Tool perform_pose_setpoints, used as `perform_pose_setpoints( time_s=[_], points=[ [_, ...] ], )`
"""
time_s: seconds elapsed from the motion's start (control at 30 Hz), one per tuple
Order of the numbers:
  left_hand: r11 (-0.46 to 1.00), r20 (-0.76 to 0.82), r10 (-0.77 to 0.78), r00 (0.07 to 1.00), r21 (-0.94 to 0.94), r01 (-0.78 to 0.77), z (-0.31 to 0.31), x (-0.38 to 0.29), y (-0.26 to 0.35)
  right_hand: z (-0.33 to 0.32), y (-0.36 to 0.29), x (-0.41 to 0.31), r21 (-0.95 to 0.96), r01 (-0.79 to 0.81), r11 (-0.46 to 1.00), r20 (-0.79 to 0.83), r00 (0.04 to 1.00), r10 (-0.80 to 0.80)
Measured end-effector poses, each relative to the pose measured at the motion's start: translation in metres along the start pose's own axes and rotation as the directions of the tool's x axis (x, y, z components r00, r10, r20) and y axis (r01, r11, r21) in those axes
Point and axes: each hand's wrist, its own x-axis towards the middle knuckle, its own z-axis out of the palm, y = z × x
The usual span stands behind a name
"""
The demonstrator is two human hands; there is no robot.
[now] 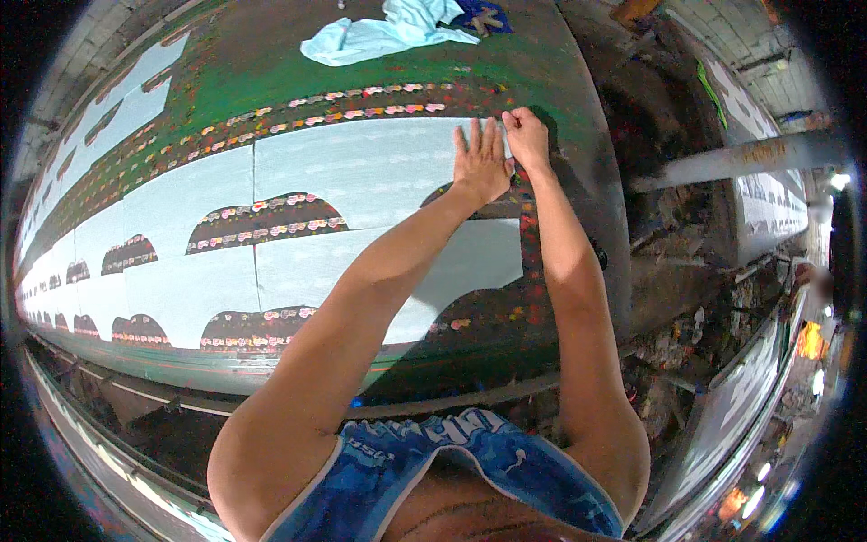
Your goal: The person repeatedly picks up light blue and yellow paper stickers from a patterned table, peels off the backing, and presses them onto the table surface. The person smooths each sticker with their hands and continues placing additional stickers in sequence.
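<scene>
Pale blue cut fabric panels lie flat in rows on a long table. My left hand point(482, 162) rests palm down, fingers spread, on the right end of the upper fabric panel point(359, 159). Just right of it, my right hand point(530, 139) is curled at that panel's upper right corner. Whether its fingertips pinch the cloth is not clear. Below lies another fabric panel point(467, 254) with a curved cutout, partly under my left forearm. Small repeated printed marks point(366, 108) in pink, white and orange run along the table above the upper row.
The green-and-dark tabletop point(223, 91) curves away left with more panels. A crumpled light blue cloth point(386, 34) lies at the far side beside a dark blue item point(484, 17). A metal pipe point(731, 162) crosses at right, near another table with panels point(769, 203).
</scene>
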Motion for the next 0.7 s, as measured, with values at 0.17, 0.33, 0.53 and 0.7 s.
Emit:
perform_pose_setpoints(
  time_s=[0.17,0.33,0.53,0.7],
  points=[
    [0.747,-0.099,0.244,0.965,-0.615,-0.252,0.003,0.007,-0.025,-0.05,0.025,-0.056,-0.061,0.026,0.998,0.18,0.984,-0.015],
    [0.906,-0.252,0.157,0.955,-0.347,-0.241,-0.002,-0.085,-0.078,-0.094,0.029,-0.148,-0.232,-0.062,0.971,0.407,0.9,0.155],
    [0.936,-0.185,0.269,0.945,-0.182,-0.302,-0.001,-0.22,-0.055,-0.103,0.02,-0.236,-0.336,-0.151,0.93,0.346,0.899,0.27],
    [0.924,-0.113,0.274,0.955,-0.245,-0.294,-0.005,-0.275,-0.022,-0.075,0.03,-0.256,-0.287,-0.21,0.934,0.212,0.937,0.276]
  ],
)
